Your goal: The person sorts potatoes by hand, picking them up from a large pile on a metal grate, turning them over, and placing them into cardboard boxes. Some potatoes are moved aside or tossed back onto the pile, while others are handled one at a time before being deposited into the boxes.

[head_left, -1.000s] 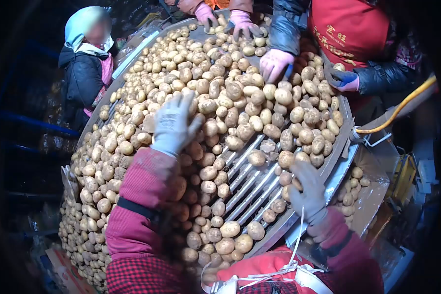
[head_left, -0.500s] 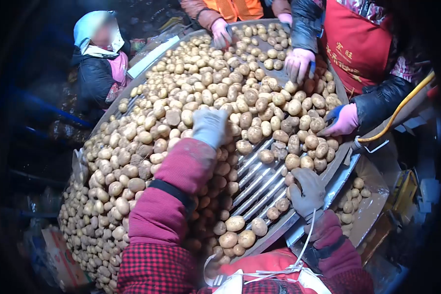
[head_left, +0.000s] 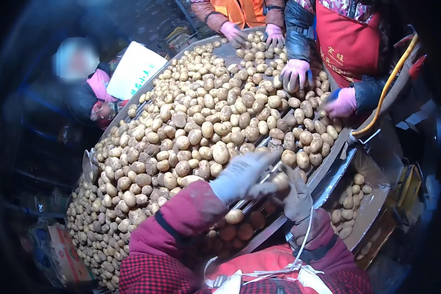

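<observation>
Lying between fingers, potato [head_left: 281,181], left hand [head_left: 242,174], right hand [head_left: 295,196]

Clearance over the sorting table [head_left: 327,172]: tight on the near and right sides.
I see potatoes [head_left: 201,112] heaped across the bed from rim to rim. The left hand [head_left: 242,174] and right hand [head_left: 297,195] crowd the near edge, close together. A co-worker's pink gloves [head_left: 295,73] occupy the right rim, and the yellow hose [head_left: 384,90] runs just outside it. There is open air only above the heap's left half.
</observation>
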The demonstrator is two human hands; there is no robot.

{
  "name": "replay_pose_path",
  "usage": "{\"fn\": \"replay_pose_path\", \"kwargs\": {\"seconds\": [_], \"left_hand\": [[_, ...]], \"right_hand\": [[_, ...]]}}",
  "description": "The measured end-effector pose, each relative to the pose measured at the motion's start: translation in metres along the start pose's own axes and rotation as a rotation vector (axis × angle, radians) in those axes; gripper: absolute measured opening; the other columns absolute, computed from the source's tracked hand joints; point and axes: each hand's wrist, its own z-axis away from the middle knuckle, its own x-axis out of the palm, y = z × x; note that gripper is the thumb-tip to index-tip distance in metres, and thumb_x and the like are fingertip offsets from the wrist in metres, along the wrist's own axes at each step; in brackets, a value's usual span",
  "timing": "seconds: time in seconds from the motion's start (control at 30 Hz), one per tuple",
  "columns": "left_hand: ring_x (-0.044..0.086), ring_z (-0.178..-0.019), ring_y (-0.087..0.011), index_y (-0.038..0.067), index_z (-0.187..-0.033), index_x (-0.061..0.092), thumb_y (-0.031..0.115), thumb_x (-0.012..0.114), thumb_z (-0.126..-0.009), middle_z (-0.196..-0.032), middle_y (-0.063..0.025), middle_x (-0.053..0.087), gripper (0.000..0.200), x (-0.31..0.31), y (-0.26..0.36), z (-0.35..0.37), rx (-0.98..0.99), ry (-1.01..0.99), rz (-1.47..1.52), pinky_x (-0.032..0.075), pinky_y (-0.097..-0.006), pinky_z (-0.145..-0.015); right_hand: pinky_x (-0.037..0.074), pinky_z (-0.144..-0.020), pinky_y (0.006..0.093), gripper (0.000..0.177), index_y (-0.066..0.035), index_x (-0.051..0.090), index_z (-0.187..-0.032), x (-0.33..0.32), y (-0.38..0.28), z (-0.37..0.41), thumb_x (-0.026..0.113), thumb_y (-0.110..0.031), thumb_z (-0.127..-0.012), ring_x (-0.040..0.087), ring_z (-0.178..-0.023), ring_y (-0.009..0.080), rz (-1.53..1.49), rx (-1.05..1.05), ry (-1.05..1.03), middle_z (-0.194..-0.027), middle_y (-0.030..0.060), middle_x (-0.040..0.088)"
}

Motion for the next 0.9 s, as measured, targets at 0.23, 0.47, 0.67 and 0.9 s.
{"fn": "replay_pose_path", "kwargs": {"seconds": [0.23,0.47,0.67,0.9], "left_hand": [[0.061,-0.126,-0.0395,0.012,-0.141,0.060,0.052,0.061,-0.095,-0.136,-0.0202,0.064,0.061,-0.112,-0.169,0.020,-0.612,0.232,-0.589,0.047,-0.0510,-0.107],[0.059,-0.126,-0.0406,0.019,-0.127,0.070,0.045,0.058,-0.096,-0.133,-0.0191,0.063,0.042,-0.106,-0.233,0.036,-0.936,-0.018,-0.707,0.048,-0.0535,-0.106],[0.063,-0.122,-0.0402,0.012,-0.127,0.068,0.048,0.051,-0.100,-0.132,-0.0209,0.065,0.048,-0.094,-0.190,0.034,-0.956,-0.145,-0.828,0.048,-0.0544,-0.104],[0.068,-0.106,-0.0411,0.005,-0.115,0.063,0.045,0.052,-0.102,-0.118,-0.0232,0.067,0.044,-0.052,-0.146,0.053,-0.796,0.058,-0.756,0.052,-0.0537,-0.092]], "right_hand": [[0.060,-0.077,0.0456,0.042,-0.008,0.063,-0.137,-0.020,0.007,0.007,0.056,-0.031,-0.103,0.072,-0.093,0.0341,-0.570,0.371,-0.090,-0.121,0.0234,0.067],[0.064,-0.074,0.0486,0.043,-0.007,0.064,-0.131,-0.020,0.008,0.007,0.063,-0.039,-0.102,0.074,-0.094,0.0393,-0.574,0.382,-0.040,-0.116,0.0229,0.071],[0.063,-0.077,0.0487,0.040,-0.009,0.066,-0.130,-0.021,0.004,0.000,0.064,-0.038,-0.101,0.072,-0.102,0.0368,-0.666,0.427,-0.120,-0.118,0.0221,0.069],[0.065,-0.059,0.0474,0.031,-0.019,0.054,-0.134,-0.017,-0.006,-0.006,0.053,-0.037,-0.109,0.073,-0.090,0.0365,-0.574,0.562,-0.116,-0.113,0.0140,0.070]]}}
